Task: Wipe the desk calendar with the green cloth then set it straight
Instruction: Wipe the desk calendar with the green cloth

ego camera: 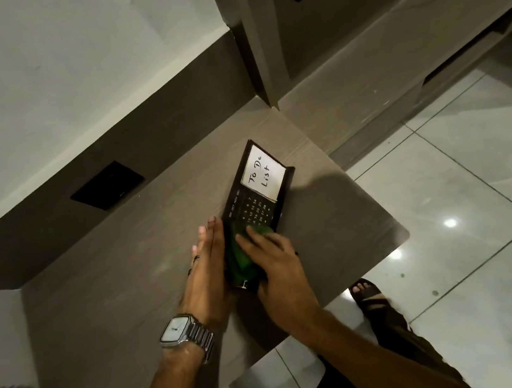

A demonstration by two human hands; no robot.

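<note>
The dark desk calendar [254,202] lies on the wooden desk [121,280], angled toward the far right, with a white "To Do List" card on its upper half. The green cloth [241,259] covers its lower half. My right hand [275,264] presses flat on the cloth, fingers spread over it. My left hand [207,267], with a metal wristwatch on its wrist, rests flat and straight against the calendar's left edge, bracing it. The calendar's near end shows below the cloth between both hands.
A dark wall panel with a black socket plate [107,185] runs behind the desk. The desk's rounded right corner [400,232] borders a glossy tiled floor [467,195]. My sandalled foot [367,291] stands below the desk edge. A cabinet [307,36] stands at the back right.
</note>
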